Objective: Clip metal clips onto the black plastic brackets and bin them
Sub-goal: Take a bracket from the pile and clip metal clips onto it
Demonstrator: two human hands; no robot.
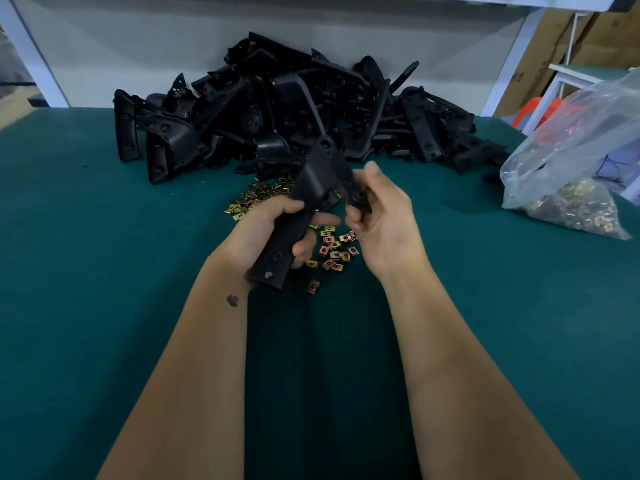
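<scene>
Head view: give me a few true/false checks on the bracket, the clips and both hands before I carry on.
1. The left hand grips the lower part of a black bracket. True.
2. The right hand rests flat on the green table. False: it is raised, fingers curled at the bracket's upper end.
3. Loose metal clips lie on the table below the hands. True.
4. The pile of black brackets sits nearer the camera than the hands. False: it lies beyond them, at the table's far edge.
5. The clear plastic bag on the right holds more clips. True.
</scene>
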